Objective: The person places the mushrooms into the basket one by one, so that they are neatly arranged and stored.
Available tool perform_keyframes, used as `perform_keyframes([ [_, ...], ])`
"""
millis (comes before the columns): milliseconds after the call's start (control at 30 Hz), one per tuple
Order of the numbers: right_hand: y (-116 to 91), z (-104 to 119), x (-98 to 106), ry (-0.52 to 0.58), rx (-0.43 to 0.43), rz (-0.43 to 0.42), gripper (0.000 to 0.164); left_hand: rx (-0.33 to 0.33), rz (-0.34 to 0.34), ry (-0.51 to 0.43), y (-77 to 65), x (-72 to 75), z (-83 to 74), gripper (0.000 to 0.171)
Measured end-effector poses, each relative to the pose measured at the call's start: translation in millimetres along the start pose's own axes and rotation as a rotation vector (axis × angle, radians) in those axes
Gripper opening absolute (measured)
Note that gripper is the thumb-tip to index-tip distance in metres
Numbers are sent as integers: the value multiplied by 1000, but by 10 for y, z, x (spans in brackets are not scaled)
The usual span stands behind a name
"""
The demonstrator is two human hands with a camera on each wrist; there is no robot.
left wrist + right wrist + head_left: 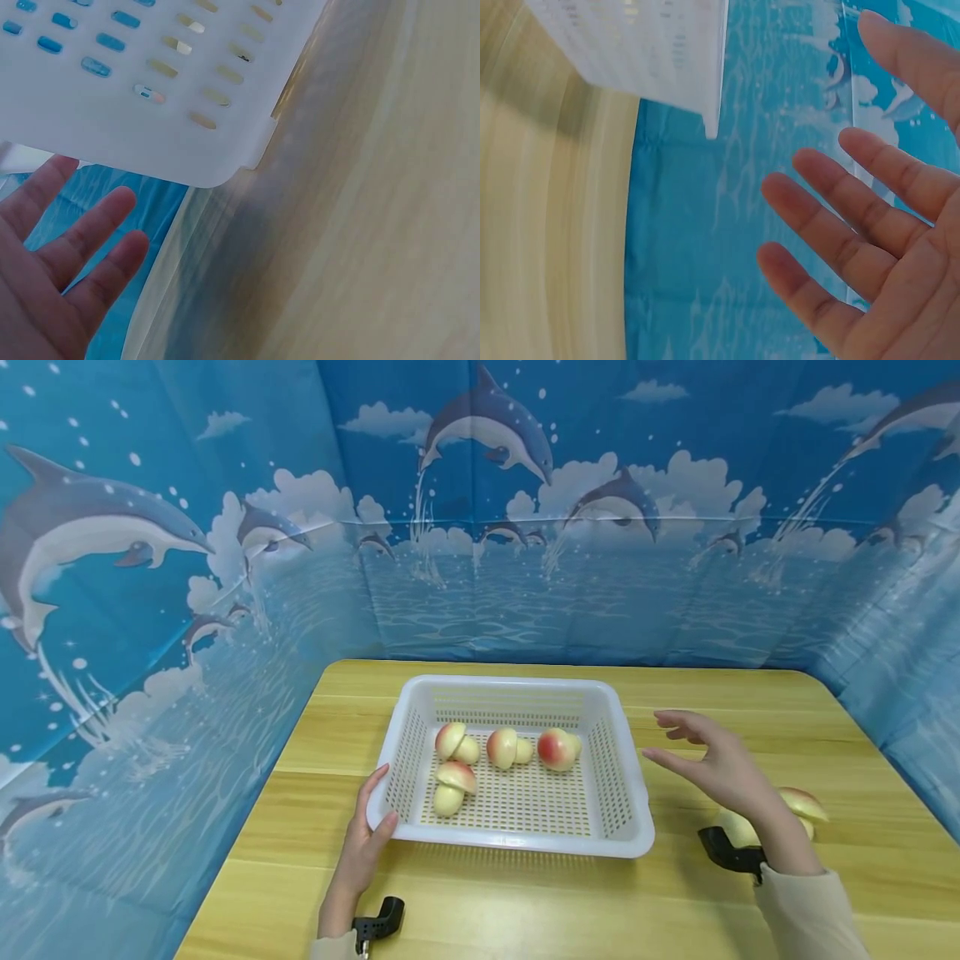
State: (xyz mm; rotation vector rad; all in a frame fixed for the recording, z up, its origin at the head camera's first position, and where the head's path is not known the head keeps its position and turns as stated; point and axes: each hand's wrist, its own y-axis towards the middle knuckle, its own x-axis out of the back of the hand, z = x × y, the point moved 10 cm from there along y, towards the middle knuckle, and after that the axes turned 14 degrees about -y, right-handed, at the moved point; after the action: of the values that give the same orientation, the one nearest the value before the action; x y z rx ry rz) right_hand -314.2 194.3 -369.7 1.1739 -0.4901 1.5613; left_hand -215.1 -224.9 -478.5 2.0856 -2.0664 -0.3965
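Note:
A white perforated plastic basket [517, 841] stands on the table with several toy mushrooms [502, 749] in it, pale yellow with reddish caps. At the basket's front left corner, my left hand [362, 839] holds the rim, thumb at the front and index finger along the left side. In the left wrist view its other fingers [94, 236] spread loosely below the basket. To the right of the basket my right hand [720, 767] hovers, fingers apart from the thumb and nothing between them. More toy mushrooms [802, 804] lie beyond it, partly hidden by my right forearm.
The wooden table [555, 902] reaches back to a blue dolphin-print curtain [480, 593], which also hangs along the left and right sides. Each wrist wears a black camera mount [378, 920].

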Motion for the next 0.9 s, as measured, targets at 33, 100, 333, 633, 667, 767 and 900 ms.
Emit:
perform_keyframes([
  [33,-18,-28,7,-5,-13,-2,60,1,0,1,-1,-1,-1,62],
  [100,-57,-83,23,-15,-41,-9,61,-1,2,-1,-1,-3,-4,62],
  [333,-195,-240,74,-49,-108,-31,64,-3,5,-6,3,-1,-1,62],
  [633,-325,-391,111,-84,-146,-50,66,4,6,-11,3,-5,2,62],
  [667,-344,-419,116,-84,-159,-52,66,4,8,-15,4,-7,6,62],
  [767,-396,-496,127,-84,-188,-54,66,4,9,-17,5,-6,15,62],
  [900,-447,-580,148,-95,-213,-54,67,3,7,-8,6,-3,12,62],
])
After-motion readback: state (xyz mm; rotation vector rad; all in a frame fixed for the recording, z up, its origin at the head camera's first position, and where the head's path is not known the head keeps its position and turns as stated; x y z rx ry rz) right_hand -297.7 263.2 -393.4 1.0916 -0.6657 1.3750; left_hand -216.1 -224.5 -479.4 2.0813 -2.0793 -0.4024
